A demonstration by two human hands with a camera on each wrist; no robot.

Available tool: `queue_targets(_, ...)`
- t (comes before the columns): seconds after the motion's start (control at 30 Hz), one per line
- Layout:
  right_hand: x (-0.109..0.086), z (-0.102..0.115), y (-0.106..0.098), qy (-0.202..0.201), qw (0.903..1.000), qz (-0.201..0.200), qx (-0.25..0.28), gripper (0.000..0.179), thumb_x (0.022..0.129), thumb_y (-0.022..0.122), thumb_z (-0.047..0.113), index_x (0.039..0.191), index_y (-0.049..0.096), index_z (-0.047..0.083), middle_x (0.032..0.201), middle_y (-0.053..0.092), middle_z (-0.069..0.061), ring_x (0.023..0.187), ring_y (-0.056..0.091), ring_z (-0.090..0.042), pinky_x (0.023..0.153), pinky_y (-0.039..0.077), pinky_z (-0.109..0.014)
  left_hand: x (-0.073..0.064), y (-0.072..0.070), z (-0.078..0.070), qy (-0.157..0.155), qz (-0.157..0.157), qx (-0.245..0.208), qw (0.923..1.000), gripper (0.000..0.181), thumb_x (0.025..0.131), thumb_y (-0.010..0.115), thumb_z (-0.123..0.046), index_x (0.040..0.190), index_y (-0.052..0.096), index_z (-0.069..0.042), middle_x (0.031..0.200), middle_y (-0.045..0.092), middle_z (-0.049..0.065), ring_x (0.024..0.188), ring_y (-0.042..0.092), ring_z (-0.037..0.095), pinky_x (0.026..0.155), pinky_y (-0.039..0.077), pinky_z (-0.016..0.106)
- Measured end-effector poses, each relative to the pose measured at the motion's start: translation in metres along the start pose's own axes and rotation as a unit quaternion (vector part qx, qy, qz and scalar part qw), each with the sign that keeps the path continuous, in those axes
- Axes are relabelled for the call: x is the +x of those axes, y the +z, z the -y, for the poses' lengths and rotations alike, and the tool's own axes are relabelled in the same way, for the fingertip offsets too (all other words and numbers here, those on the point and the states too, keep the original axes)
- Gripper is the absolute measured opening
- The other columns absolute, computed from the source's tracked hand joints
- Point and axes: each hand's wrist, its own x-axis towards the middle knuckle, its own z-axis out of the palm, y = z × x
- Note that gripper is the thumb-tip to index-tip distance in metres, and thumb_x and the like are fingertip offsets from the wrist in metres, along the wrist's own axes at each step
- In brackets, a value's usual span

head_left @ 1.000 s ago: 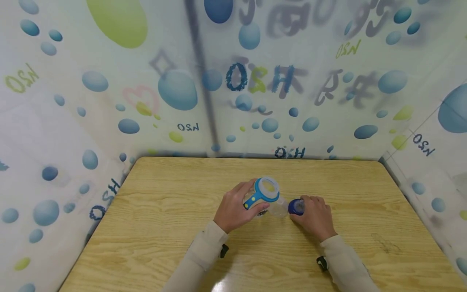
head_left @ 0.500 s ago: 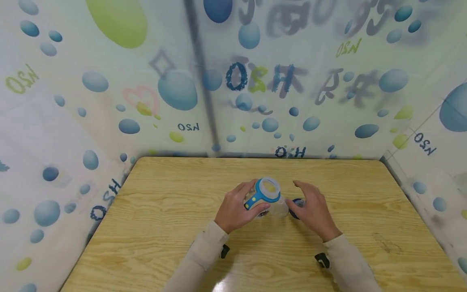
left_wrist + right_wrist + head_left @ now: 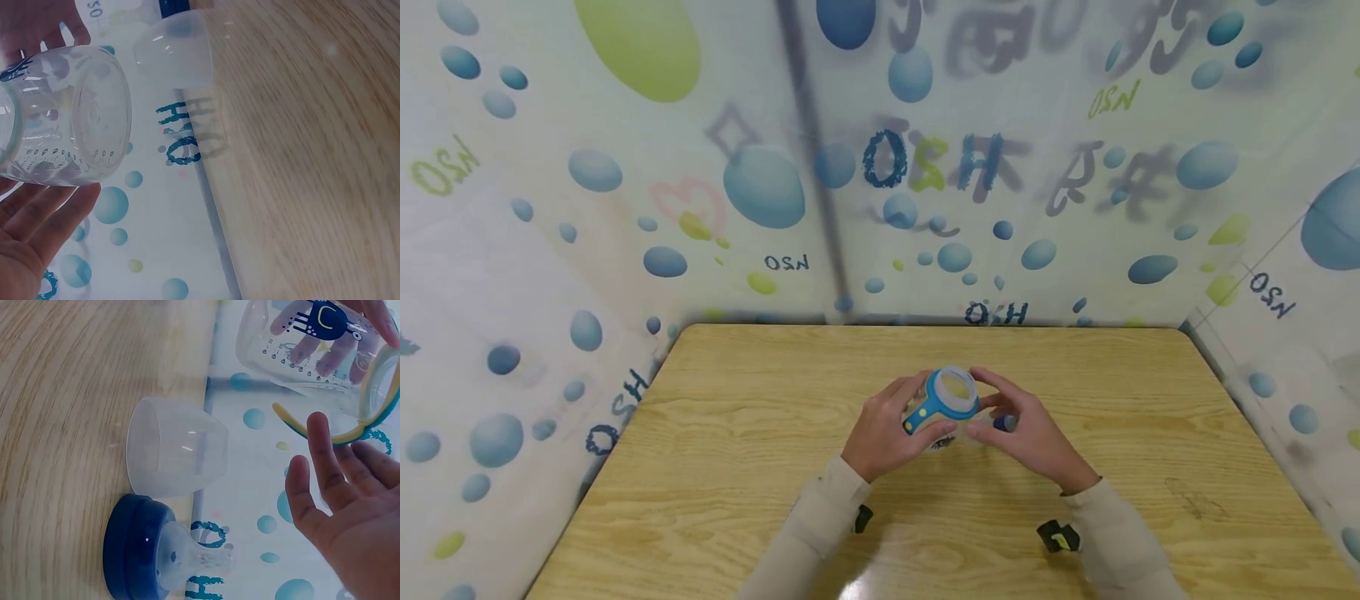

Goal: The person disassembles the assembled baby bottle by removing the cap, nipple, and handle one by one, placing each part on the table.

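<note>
The left hand [image 3: 887, 433] is gripping the bottle [image 3: 56, 119], its thumb and fingers curving round the smooth, clear, rounded wall, and is holding it above the table with the base facing down. Navy printing and tiny scale marks are showing through the glossy side. A blue-and-yellow ring [image 3: 957, 412] is circling the bottle's wide mouth, its flat, dotted arm slanting down toward the left hand. The right hand [image 3: 1026, 433] is hovering at the bottle's right, fingers spread and gently bent, gripping nothing; whether a fingertip is touching the ring, I cannot tell. Below the bottle and to its right, a frosted, dome-shaped cap [image 3: 178, 447] is standing wide end down on the grainy wooden table [image 3: 737, 500]. Farther right of the bottle, just beside the cap, a ridged navy collar [image 3: 134, 550] is sitting flat, its soft translucent teat [image 3: 200, 556] pointing up. Beyond the bottle, a bubble-printed sheet [image 3: 700, 258] is hanging.
</note>
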Motion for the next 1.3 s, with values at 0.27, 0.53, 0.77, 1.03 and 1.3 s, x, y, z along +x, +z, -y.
queue_targets(0.27,0.0021,-0.0023,0.0017,0.022,0.9998,0.002,0.001,0.065,0.092,0.073,0.018,0.15,0.045,0.014,0.137,0.055,-0.014,0.113,0.059,-0.029,0.089,0.05,-0.048,-0.0006,0.0007,-0.0008,0.002,0.012,-0.006,0.9999,0.065,0.086,0.078,-0.041,0.139,0.055,-0.011,0.117,0.068,0.007,0.092,0.068,0.014,0.073,0.057,0.027)
queue_targets(0.53,0.0029,-0.0033,0.0006,0.005,0.9999,0.015,0.006,0.059,0.094,0.072,0.016,0.147,0.047,0.01,0.137,0.055,-0.015,0.116,0.058,-0.03,0.093,0.047,-0.056,-0.0022,0.0004,-0.0014,-0.006,0.023,-0.011,0.9997,0.065,0.085,0.08,-0.039,0.139,0.055,-0.013,0.117,0.068,0.005,0.091,0.067,0.013,0.073,0.056,0.026)
queue_targets(0.77,0.0031,-0.0028,0.0004,-0.002,0.9998,0.018,0.005,0.057,0.094,0.071,0.016,0.146,0.049,0.011,0.135,0.056,-0.018,0.115,0.058,-0.03,0.095,0.047,-0.055,-0.0027,0.0005,-0.001,-0.007,0.025,-0.02,0.9995,0.066,0.085,0.08,-0.038,0.14,0.054,-0.014,0.117,0.067,0.004,0.09,0.066,0.012,0.072,0.055,0.024)
queue_targets(1.03,0.0026,-0.005,0.0009,-0.025,0.9996,0.016,-0.004,0.056,0.093,0.072,0.014,0.144,0.051,0.012,0.127,0.058,-0.011,0.102,0.059,-0.02,0.09,0.05,-0.046,-0.0031,0.0013,0.0,0.004,0.021,-0.027,0.9994,0.066,0.085,0.08,-0.038,0.14,0.055,-0.011,0.115,0.068,0.005,0.087,0.066,0.011,0.07,0.055,0.022)
queue_targets(1.3,0.0016,-0.0044,0.0012,-0.03,0.9991,0.031,0.008,0.054,0.094,0.07,0.014,0.144,0.05,0.014,0.127,0.057,-0.007,0.099,0.059,-0.018,0.089,0.051,-0.041,-0.0031,0.0008,-0.0019,0.007,0.023,-0.029,0.9993,0.066,0.086,0.079,-0.039,0.14,0.055,-0.011,0.116,0.068,0.005,0.089,0.066,0.011,0.071,0.055,0.023)
